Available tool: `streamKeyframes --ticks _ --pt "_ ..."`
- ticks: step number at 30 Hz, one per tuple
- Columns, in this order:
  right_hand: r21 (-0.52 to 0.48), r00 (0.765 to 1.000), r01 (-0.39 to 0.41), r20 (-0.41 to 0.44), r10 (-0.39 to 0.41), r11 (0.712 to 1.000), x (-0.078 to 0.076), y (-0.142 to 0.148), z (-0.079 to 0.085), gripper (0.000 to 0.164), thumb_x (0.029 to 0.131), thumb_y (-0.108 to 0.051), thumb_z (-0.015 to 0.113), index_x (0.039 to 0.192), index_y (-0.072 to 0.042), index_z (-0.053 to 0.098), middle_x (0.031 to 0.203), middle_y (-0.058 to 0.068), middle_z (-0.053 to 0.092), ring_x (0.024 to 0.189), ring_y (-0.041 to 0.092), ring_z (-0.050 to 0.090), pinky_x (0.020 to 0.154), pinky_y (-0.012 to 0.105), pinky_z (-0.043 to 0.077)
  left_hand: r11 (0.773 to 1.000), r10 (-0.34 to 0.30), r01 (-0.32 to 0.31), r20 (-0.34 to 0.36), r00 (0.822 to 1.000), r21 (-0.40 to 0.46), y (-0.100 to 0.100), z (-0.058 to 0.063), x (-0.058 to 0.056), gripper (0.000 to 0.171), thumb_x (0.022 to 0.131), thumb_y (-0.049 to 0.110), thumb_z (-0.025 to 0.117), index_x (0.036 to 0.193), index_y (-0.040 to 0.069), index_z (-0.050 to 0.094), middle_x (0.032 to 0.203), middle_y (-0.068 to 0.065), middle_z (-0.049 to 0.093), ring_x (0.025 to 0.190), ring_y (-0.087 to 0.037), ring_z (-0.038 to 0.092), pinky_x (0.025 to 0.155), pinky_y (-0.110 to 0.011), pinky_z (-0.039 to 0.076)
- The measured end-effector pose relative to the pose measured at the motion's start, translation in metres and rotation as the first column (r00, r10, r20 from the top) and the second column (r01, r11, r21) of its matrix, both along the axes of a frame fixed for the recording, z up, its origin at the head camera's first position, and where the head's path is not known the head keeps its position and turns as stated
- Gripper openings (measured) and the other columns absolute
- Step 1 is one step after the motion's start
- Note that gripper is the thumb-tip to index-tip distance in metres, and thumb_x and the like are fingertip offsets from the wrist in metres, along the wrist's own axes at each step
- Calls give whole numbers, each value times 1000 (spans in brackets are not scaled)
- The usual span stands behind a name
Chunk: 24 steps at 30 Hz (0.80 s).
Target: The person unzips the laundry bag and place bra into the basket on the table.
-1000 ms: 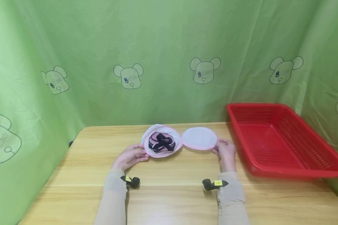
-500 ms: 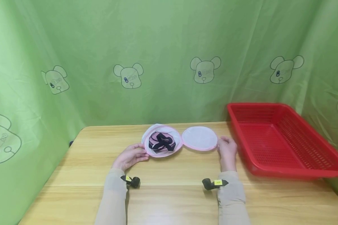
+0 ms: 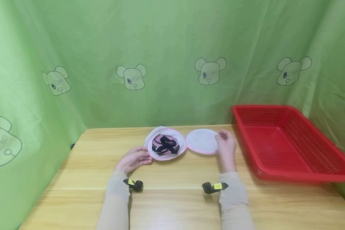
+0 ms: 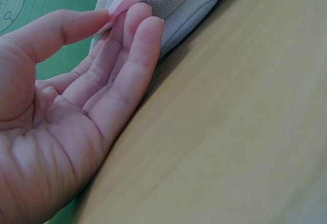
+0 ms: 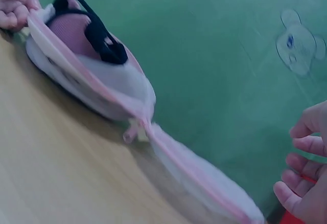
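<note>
A round white mesh laundry bag [image 3: 149, 136] with pink zipper trim lies unzipped near the table's far edge. Inside its left half sits a pink garment with black straps [image 3: 166, 145]. The flat round lid [image 3: 202, 140] is folded out to the right. At the bag's left rim my left hand [image 3: 133, 160] pinches the pink trim between thumb and fingers, as the left wrist view shows up close. My right hand [image 3: 227, 150] is by the lid's right edge, fingers loosely bent. In the right wrist view those fingers hold nothing and a small zipper pull [image 5: 131, 133] hangs at the hinge.
A large red plastic basket [image 3: 276, 176] stands at the right of the wooden table [image 3: 172, 204], close beside my right hand. Green cloth [image 3: 166, 38] with bear drawings hangs behind and at both sides.
My right hand has moved off the lid's outer edge, then left and slightly farther back, now overlapping the lid's right side in the head view. My left hand and the bag have stayed put.
</note>
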State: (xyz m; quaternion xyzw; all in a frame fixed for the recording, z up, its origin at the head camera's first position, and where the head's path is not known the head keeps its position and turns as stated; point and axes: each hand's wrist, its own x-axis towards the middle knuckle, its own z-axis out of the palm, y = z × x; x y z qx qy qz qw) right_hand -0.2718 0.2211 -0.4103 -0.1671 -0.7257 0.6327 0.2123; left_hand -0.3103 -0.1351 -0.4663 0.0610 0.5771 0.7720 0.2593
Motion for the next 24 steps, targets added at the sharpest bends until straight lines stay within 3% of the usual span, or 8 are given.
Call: streamKeyframes --ticks 8,14,18,24 --pt "110 991 -95 -88 105 989 -2 -31 17 35 93 -6 57 127 1 55 132 21 56 128 32 49 112 43 42 1000 -8 8 4 1000 10 0 0 -1 16 95 -5 51 110 2 52 89 -6 70 84 -16 70 84 -29 62" --pt "198 964 -178 -160 211 964 -4 -55 23 41 92 -5 60 132 1 51 138 19 51 132 32 46 113 45 44 1000 -4 4 6 1000 8 0 -1 -1 17 95 -6 50 110 1 52 88 -7 70 83 -16 70 85 -30 62" --pt "288 939 -247 -166 302 925 -2 -71 23 48 91 -7 62 137 -3 48 144 17 47 135 32 43 116 48 40 1000 1 -1 8 1000 7 0 -1 -2 17 95 -6 50 111 1 51 88 -7 70 83 -16 70 84 -30 62" --pt "433 886 -348 -138 443 831 -3 -93 13 57 88 -14 68 141 -9 46 150 14 42 141 32 36 120 54 29 1000 -3 3 8 1000 10 0 -1 -1 17 96 -5 50 111 1 51 89 -6 70 84 -16 70 85 -30 62"
